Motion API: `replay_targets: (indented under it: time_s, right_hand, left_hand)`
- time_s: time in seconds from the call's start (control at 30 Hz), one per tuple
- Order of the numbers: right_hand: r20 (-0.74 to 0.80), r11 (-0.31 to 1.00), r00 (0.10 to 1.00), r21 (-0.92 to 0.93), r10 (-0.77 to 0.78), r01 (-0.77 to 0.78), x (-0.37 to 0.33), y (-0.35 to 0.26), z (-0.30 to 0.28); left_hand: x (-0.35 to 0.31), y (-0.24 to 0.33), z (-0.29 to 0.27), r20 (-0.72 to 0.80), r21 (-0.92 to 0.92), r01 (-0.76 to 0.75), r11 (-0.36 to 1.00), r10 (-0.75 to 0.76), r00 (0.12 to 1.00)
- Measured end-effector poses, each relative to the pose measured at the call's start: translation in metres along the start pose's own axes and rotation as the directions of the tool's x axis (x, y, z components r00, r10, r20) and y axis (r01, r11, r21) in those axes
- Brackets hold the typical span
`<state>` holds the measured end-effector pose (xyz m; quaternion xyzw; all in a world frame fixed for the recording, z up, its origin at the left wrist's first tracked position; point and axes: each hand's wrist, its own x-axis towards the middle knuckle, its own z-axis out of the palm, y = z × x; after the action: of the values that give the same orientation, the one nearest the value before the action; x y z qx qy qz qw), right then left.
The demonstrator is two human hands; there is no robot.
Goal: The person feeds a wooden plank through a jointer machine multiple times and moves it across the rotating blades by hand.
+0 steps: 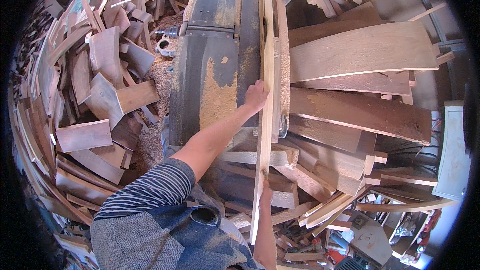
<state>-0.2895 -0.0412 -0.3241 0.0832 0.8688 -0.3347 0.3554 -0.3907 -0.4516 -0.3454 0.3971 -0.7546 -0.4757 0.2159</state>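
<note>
A long, narrow wooden board (267, 115) lies lengthwise along the right side of a dark woodworking machine table (187, 85), beside an upright wooden strip (283, 60). Midway along the board, my left hand (256, 96) grips it, with its fingers partly hidden over the far side. My right hand (266, 194) holds the board's near part, which overhangs the table's near edge. Sawdust (220, 102) covers patches of the table left of the board.
Loose offcuts (102, 100) are heaped on the left. Wide planks (362, 52) lie stacked to the right, with shorter wood blocks (280, 195) near the table's front. A pale metal cabinet (450, 150) stands at the far right. Shavings (152, 145) cover the floor beside the machine.
</note>
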Motion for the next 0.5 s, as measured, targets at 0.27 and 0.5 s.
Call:
replay_targets:
  time_s: [0.27, 0.5]
  right_hand:
    - [0.021, 0.999, 0.999, 0.024, 0.026, -0.027, 0.003, -0.026, 0.008]
    - [-0.039, 0.988, 0.994, -0.115, 0.103, -0.107, 0.032, -0.018, 0.015]
  left_hand:
    - [0.007, 0.0, -0.007, -0.005, 0.034, -0.023, 0.999, 0.023, 1.0]
    - [-0.072, -0.008, 0.005, 0.101, 0.012, -0.06, 0.998, 0.058, 0.993]
